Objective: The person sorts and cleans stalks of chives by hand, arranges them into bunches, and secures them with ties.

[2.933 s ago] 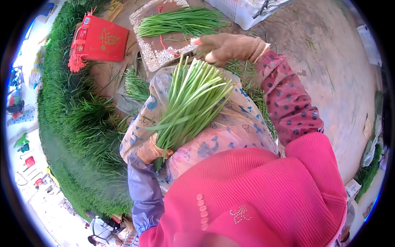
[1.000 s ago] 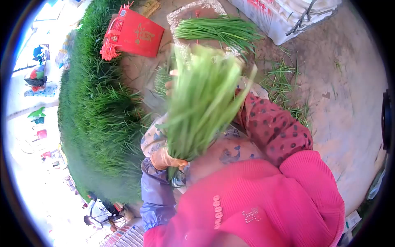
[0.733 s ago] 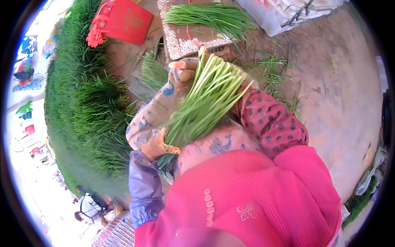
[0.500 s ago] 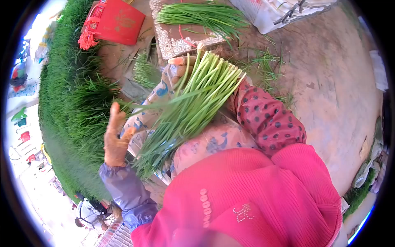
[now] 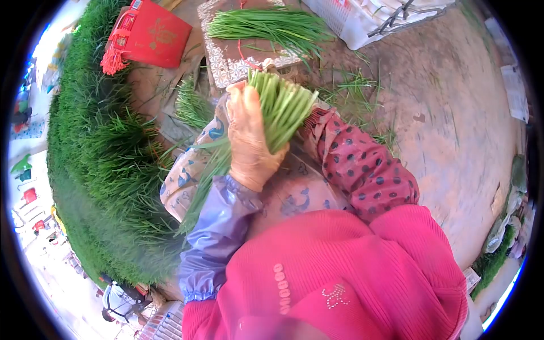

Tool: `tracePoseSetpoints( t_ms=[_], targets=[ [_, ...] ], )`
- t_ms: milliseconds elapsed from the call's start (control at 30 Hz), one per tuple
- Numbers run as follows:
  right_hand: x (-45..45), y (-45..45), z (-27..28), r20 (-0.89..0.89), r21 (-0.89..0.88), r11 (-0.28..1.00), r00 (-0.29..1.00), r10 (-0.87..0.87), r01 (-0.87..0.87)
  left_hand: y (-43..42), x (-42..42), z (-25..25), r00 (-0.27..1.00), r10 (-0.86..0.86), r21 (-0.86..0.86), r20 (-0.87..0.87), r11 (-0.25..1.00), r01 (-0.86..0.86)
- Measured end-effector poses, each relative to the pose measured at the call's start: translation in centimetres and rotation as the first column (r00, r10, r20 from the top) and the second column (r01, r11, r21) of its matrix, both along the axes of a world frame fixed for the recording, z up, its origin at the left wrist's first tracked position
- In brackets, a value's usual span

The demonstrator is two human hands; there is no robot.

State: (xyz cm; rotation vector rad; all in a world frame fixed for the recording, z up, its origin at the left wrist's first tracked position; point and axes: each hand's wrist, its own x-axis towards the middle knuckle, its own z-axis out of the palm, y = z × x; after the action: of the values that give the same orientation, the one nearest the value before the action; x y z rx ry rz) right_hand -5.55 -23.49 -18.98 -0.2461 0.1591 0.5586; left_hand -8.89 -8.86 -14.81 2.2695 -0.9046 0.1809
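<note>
A thick bundle of garlic chives (image 5: 283,105) lies over my lap, pale cut ends upward and green leaves trailing down to the left. My left hand (image 5: 252,141), in a tan glove with a lilac sleeve, is closed over the bundle's left side. Beneath the chives is my right hand (image 5: 236,86), mostly hidden; an orange-covered fingertip shows past their left edge. Its red dotted sleeve (image 5: 362,158) comes in from the right. A patterned apron (image 5: 300,190) covers my lap.
Ahead, more chives (image 5: 266,28) lie on a patterned board (image 5: 224,65). A red bag (image 5: 156,34) stands front left, beside a long bank of green chives (image 5: 107,170). A white crate (image 5: 354,28) sits front right. Loose trimmings (image 5: 357,90) litter the ground. A person (image 5: 122,300) is at lower left.
My left hand has moved from the open space at left onto the bundle and closed round it. The loose leaves are gathered closer together. My right arm stays nearly where it was.
</note>
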Motion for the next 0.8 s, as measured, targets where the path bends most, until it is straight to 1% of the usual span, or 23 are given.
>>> tracePoseSetpoints(
  t_ms=[33, 67, 100, 133, 167, 200, 233, 267, 333, 367, 400, 433, 467, 500, 533, 567, 600, 633, 667, 700, 733, 767, 800],
  targets=[
    [0.4, 0.0, -0.8, 0.009, 0.080, 0.997, 1.000, -0.007, 0.006, -0.5, 0.2, 1.1, 0.991, 0.039, -0.131, -0.131, 0.990, -0.056],
    [1.1, 0.3, -2.2, 0.022, 0.190, 0.982, 1.000, -0.007, 0.003, -0.2, 0.2, 1.1, 0.990, 0.044, -0.128, -0.132, 0.990, -0.061],
    [2.0, 0.7, -5.1, 0.053, 0.385, 0.923, 0.999, -0.005, -0.016, 0.4, 0.4, 0.9, 0.860, -0.010, -0.320, -0.510, 0.930, -0.179],
    [1.9, 0.8, -5.1, 0.057, 0.388, 0.921, 0.998, 0.005, -0.026, 1.1, 0.6, 0.6, 0.604, -0.152, -0.436, -0.782, 0.826, -0.357],
    [1.4, 0.7, -5.0, 0.013, 0.204, 0.974, 0.994, -0.107, 0.102, 1.8, 1.2, -0.6, 0.639, -0.173, -0.486, -0.750, 0.799, -0.354],
    [0.9, 0.6, -5.0, -0.009, 0.009, 0.974, 0.974, -0.225, 0.225, 2.4, 1.8, -1.0, 0.640, -0.167, -0.484, -0.750, 0.798, -0.359],
    [0.5, 0.4, -5.0, -0.011, 0.011, 0.975, 0.975, -0.220, 0.220, 3.0, 2.3, -1.2, 0.590, -0.200, -0.475, -0.782, 0.805, -0.356],
    [0.0, 0.1, -5.0, 0.045, 0.116, 0.974, 0.978, -0.203, 0.197, 3.4, 2.5, -1.4, 0.537, -0.234, -0.468, -0.810, 0.810, -0.353],
    [-0.6, -0.3, -4.9, 0.157, 0.313, 0.941, 0.971, -0.183, 0.127, 3.8, 2.6, -1.6, 0.537, -0.270, -0.504, -0.799, 0.788, -0.354],
    [-0.3, -0.2, -4.9, 0.278, 0.495, 0.869, 0.944, -0.178, 0.018, 3.9, 2.6, -1.6, 0.538, -0.250, -0.482, -0.805, 0.804, -0.348],
    [-0.4, -0.1, -4.3, 0.274, 0.491, 0.871, 0.946, -0.175, 0.019, 4.0, 2.6, -1.6, 0.538, -0.232, -0.461, -0.810, 0.819, -0.342],
    [-0.6, -0.2, -3.6, 0.146, 0.241, 0.957, 0.968, -0.203, 0.165, 3.9, 2.6, -1.4, 0.576, -0.177, -0.419, -0.798, 0.850, -0.319],
    [-0.8, -0.2, -3.2, 0.031, -0.046, 0.963, 0.964, -0.263, 0.264, 4.1, 2.5, -1.7, 0.573, -0.180, -0.423, -0.799, 0.846, -0.324],
    [-0.9, 0.2, -2.9, -0.054, -0.224, 0.906, 0.924, -0.378, 0.358, 4.3, 2.6, -2.0, 0.536, -0.193, -0.421, -0.821, 0.841, -0.341],
    [-1.2, 0.0, -2.5, -0.054, -0.227, 0.906, 0.925, -0.377, 0.356, 4.4, 2.6, -2.2, 0.500, -0.206, -0.416, -0.841, 0.837, -0.356],
    [-1.7, -0.2, -1.9, 0.143, -0.761, 0.571, 0.938, -0.316, 0.308, 4.4, 2.5, -2.3, 0.544, -0.167, -0.406, -0.823, 0.842, -0.355],
    [-2.1, -1.0, -2.5, 0.320, -0.907, 0.241, 0.937, -0.138, 0.345, 4.4, 2.3, -2.4, 0.543, -0.166, -0.405, -0.823, 0.842, -0.356],
    [-2.5, -1.8, -3.1, 0.356, -0.885, -0.281, 0.928, 0.107, 0.371, 4.5, 2.2, -2.7, 0.534, -0.200, -0.443, -0.821, 0.814, -0.376],
    [-2.8, -2.6, -3.7, 0.310, -0.654, -0.658, 0.925, 0.217, 0.374, 4.5, 2.1, -2.8, 0.527, -0.235, -0.481, -0.817, 0.782, -0.397],
    [-2.0, -4.8, -7.6, 0.374, -0.801, -0.472, 0.924, 0.086, 0.368, 4.2, 1.9, -2.8, 0.528, -0.234, -0.482, -0.816, 0.779, -0.401],
    [-1.6, -5.8, -9.6, 0.395, -0.894, -0.251, 0.917, -0.055, 0.370, 3.7, 1.5, -2.7, 0.504, -0.232, -0.482, -0.832, 0.752, -0.449],
    [-1.6, -6.0, -7.8, 0.392, -0.895, -0.249, 0.918, -0.051, 0.369, 3.5, 1.4, -2.5, 0.479, -0.232, -0.478, -0.847, 0.727, -0.494],
    [-1.6, -6.4, -3.7, 0.448, -0.890, -0.015, 0.868, -0.213, 0.456, 3.5, 1.4, -2.4, 0.477, -0.230, -0.476, -0.848, 0.726, -0.496]
  ],
)
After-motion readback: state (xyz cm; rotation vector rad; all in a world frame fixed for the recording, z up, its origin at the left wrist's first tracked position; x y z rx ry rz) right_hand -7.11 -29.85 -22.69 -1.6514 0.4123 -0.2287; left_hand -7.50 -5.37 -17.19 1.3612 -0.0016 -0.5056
